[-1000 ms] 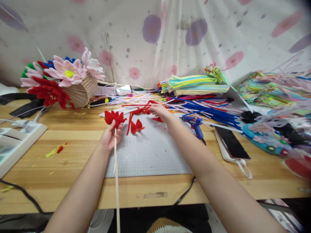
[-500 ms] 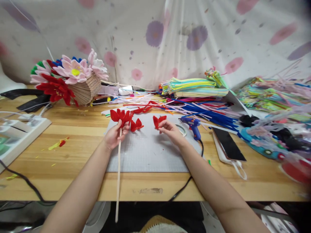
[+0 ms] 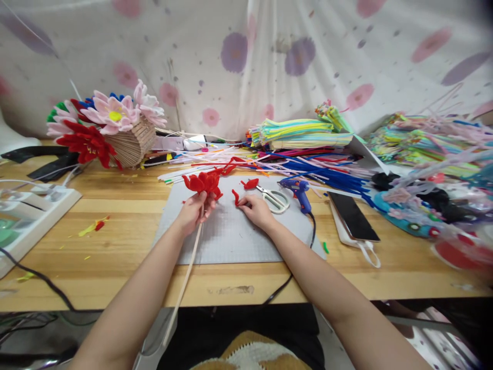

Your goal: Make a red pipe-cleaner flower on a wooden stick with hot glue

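Note:
My left hand (image 3: 198, 209) is closed around the stem of a red pipe-cleaner flower (image 3: 202, 184), just below its petals. The pale stem (image 3: 185, 282) slants down past the table's front edge. To the right, my right hand (image 3: 254, 209) pinches a small red petal (image 3: 235, 197) by its lower end, apart from the flower. Another red petal (image 3: 251, 183) lies on the grey cutting mat (image 3: 227, 244), touching or close to the tips of the scissors (image 3: 275, 199). A blue glue gun (image 3: 298, 191) rests on the mat's right side.
Loose pipe cleaners (image 3: 323, 174) and bundled ones (image 3: 292, 132) lie along the back. A bouquet of finished flowers (image 3: 111, 126) sits at the left, above a power strip (image 3: 42, 216). On the right are a phone (image 3: 354, 217) and a blue decorated tray (image 3: 389, 210).
The flower in my left hand has shifted right and its stem tilts more. My right hand has let go of one petal, now beside the uncovered scissors, and holds another, thinner-looking one.

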A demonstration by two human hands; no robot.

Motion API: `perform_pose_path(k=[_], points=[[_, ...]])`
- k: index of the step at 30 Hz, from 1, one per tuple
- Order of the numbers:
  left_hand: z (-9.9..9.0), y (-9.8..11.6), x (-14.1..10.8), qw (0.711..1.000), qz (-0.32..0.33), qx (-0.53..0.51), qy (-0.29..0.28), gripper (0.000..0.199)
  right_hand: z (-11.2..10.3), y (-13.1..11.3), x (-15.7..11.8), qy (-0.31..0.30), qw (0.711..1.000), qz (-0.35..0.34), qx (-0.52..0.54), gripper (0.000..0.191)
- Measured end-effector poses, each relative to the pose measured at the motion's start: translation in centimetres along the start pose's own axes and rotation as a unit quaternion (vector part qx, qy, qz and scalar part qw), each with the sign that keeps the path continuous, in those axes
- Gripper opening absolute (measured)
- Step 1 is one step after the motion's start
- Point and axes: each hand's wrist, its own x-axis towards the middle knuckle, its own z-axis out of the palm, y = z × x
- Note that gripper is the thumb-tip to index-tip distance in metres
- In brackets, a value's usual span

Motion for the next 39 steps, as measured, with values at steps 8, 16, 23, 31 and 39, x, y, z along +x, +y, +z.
perform_pose_path(k=[8, 16, 23, 31, 39], points=[[0.5, 8.5, -1.2, 0.94, 0.133, 0.306, -0.07, 0.024, 0.1, 0.2, 0.1, -0.009, 0.999, -0.018, -0.04, 0.005], [-0.7, 8.3, -1.0, 0.92, 0.094, 0.366, -0.102, 0.019, -0.4, -0.4, 0.1, -0.015, 0.998, -0.03, -0.05, 0.008], [-1.0, 5.6, -0.4, 0.943, -0.013, 0.318, -0.095, 0.026, -0.2, 0.0, 0.1, -0.016, 0.998, -0.035, -0.053, 0.003], [-0.6, 6.7, -0.1, 0.911, -0.01, 0.378, -0.166, 0.011, -0.8, -0.7, -0.2, 0.02, 0.996, -0.075, -0.041, 0.018], [0.2, 6.2, -0.2, 0.92, -0.003, 0.349, -0.176, 0.016, -1.9, -4.6, -0.4, -0.12, 0.903, 0.014, 0.413, 0.028]])
